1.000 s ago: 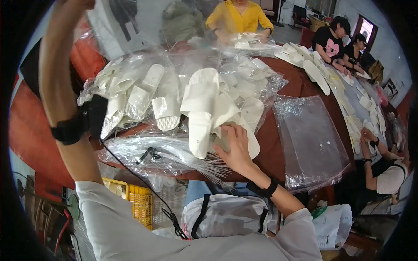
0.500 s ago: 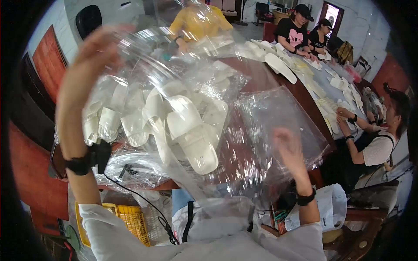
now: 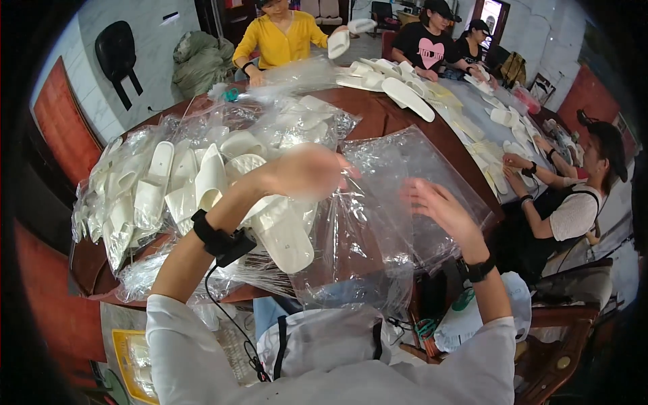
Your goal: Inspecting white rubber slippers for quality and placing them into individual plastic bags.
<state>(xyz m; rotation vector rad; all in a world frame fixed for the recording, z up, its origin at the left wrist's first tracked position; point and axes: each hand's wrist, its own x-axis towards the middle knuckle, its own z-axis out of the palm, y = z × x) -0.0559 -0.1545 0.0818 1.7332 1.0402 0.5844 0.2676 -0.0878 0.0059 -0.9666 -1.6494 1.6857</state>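
A clear plastic bag (image 3: 358, 246) spreads in front of me, its upper part close under my left hand (image 3: 312, 172). That hand is smeared, with its fingertips at the bag's film, and I cannot make out its grip. My right hand (image 3: 440, 206) is on the bag's other side, fingers stretched toward the left hand, seemingly holding nothing. Left of the bag, under my left forearm, lies a white slipper (image 3: 287, 236), sole toward me. More clear bags (image 3: 432, 169) lie flat beyond my right hand. Several bagged white slippers (image 3: 152, 192) are heaped to the left.
The brown table (image 3: 378, 108) holds loose white slippers (image 3: 408, 98) at its far edge. A co-worker in yellow (image 3: 280, 40) lifts a slipper; others work along a grey table (image 3: 486, 121). A yellow crate (image 3: 120, 351) sits below left, and a wooden chair (image 3: 567, 351) stands right.
My left hand has swung down and right from high on the left, and the film is lowered. My right hand has risen slightly. The co-worker in yellow now shows clearly, holding up a slipper.
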